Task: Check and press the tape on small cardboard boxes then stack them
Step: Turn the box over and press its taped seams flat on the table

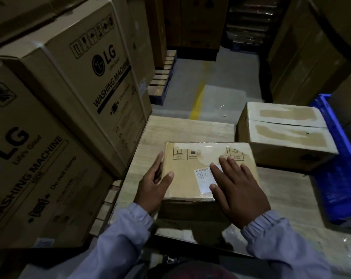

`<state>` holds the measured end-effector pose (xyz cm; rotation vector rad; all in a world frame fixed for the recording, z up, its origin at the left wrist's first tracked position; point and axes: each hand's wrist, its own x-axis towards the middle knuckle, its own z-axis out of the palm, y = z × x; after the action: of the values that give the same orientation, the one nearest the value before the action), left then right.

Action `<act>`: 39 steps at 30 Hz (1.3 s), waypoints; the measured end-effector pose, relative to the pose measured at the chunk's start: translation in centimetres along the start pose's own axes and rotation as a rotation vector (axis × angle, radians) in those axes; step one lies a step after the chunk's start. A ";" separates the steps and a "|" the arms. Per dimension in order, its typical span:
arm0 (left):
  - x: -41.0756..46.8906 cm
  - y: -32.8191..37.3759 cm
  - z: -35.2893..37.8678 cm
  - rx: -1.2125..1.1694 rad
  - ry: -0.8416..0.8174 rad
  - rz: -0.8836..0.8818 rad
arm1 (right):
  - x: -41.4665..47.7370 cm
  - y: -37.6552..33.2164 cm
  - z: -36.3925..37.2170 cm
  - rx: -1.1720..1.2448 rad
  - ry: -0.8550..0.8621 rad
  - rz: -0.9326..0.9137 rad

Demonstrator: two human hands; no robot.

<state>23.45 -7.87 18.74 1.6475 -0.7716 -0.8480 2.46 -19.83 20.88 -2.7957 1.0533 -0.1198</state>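
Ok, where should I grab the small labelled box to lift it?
Likely by its left and right walls, one hand from each side: the small box lies flat, too wide for one hand, and both sides look clear. The left hand touches its left edge.

Dim, brightest on the floor [210,83] beyond the tabletop's [182,127] far edge; frame corners sink to black. Glare streaks the clear tape [208,147] (small patches). Wide-angle bowing bends the left cartons [74,81]; detail soft.

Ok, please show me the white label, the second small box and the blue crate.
white label [203,178]: head view, its printed left part.
second small box [287,136]: head view, its near top flap.
blue crate [336,179]: head view, its side wall.
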 end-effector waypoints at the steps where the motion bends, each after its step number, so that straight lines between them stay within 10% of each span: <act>1: 0.0 0.1 -0.2 0.127 0.016 0.089 | 0.0 -0.1 0.0 -0.009 0.001 0.000; 5: 1.1 0.8 -0.5 0.871 -0.052 0.518 | 0.1 -0.2 0.1 -0.031 -0.028 0.009; 15: 3.3 3.1 1.0 1.213 -0.098 0.509 | 3.0 2.8 -1.6 -0.017 -0.078 -0.011; 33: 4.8 1.6 1.9 0.842 0.000 0.289 | 5.1 4.0 -0.8 0.106 -0.005 0.154; 39: 4.5 1.3 1.9 0.278 0.123 -0.285 | 4.2 4.6 -0.8 0.563 0.216 0.457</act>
<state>24.16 -12.86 19.02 2.0724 -0.5963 -0.8540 2.54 -26.10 21.01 -2.0271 1.4111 -0.5711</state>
